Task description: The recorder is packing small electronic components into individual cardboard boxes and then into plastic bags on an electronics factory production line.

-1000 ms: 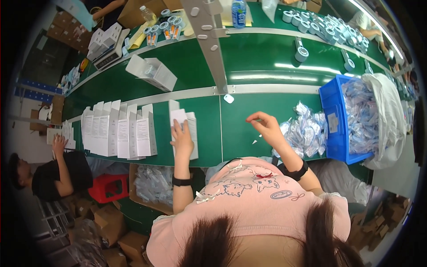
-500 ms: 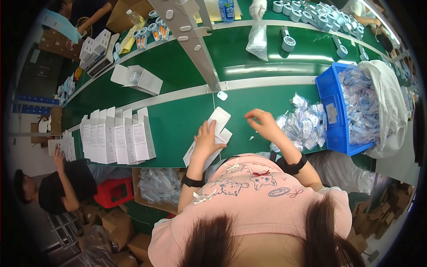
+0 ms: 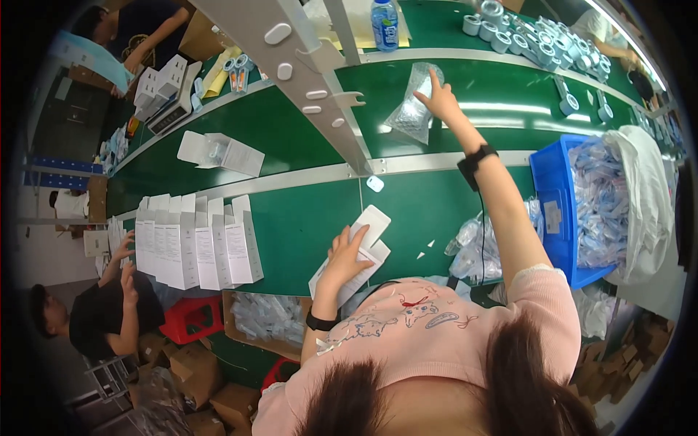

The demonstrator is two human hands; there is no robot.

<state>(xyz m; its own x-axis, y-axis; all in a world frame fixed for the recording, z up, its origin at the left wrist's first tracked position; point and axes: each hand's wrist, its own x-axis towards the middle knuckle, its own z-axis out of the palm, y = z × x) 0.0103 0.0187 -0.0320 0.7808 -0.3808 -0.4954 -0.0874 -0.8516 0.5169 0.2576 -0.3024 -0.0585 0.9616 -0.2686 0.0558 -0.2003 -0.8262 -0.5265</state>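
My left hand (image 3: 343,263) holds a white carton (image 3: 372,256) against the near edge of the green table, its end flap (image 3: 374,224) standing up past my fingers. My right hand (image 3: 440,100) is stretched far forward over the bench. Its thumb and index finger are apart and touch the right side of a clear bubble-wrap pouch (image 3: 411,116); what is inside the pouch cannot be made out. Nearer me, a small white tag-like piece (image 3: 375,183) lies by the metal rail.
Upright open cartons (image 3: 174,243) stand in a row at left; another carton (image 3: 225,155) lies behind them. At right are bagged parts (image 3: 476,247) and a full blue bin (image 3: 556,211). A metal post (image 3: 313,87) rises mid-bench. Co-workers sit left and far right.
My right hand has gone from above the near table out to the bubble-wrap pouch. Another person's hand, earlier holding that pouch's top, is gone from it. My left hand stays on the carton.
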